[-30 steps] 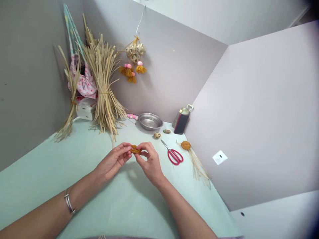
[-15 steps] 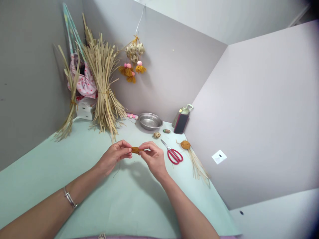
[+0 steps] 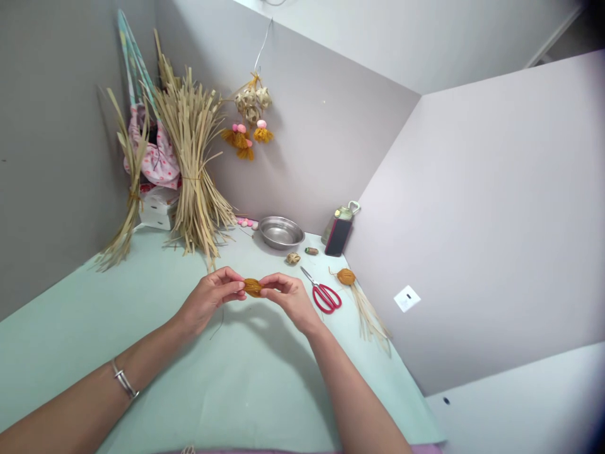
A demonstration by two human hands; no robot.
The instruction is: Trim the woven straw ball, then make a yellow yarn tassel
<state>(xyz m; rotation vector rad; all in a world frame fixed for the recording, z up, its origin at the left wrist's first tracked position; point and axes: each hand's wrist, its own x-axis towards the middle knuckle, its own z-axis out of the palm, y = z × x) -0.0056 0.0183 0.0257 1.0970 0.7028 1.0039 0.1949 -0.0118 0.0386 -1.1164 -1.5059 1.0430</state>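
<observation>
Between my two hands, a small bundle of mustard-yellow yarn point(image 3: 253, 287) is held up above the pale green table. My left hand point(image 3: 212, 295) pinches its left end between thumb and fingers. The right end is pinched by my right hand point(image 3: 288, 297). A thin dark thread point(image 3: 217, 328) dangles below my left hand. To the right of my right hand lie red-handled scissors point(image 3: 326, 296), and beyond them a ball of the same yarn point(image 3: 346, 276) rests on pale flat strips point(image 3: 369, 312).
A steel bowl point(image 3: 282, 242), a small woven ball point(image 3: 293, 258), a thread spool point(image 3: 311, 251) and a phone point(image 3: 338, 238) leaning on a jar stand at the back. Bundles of dried strips point(image 3: 193, 164) lean in the left corner. Tasselled woven balls point(image 3: 250, 104) hang on the wall.
The yarn bundle looks fuller and rounder between my fingers, with more of it showing. Both hands still grip its ends. The whole view has shifted slightly.
</observation>
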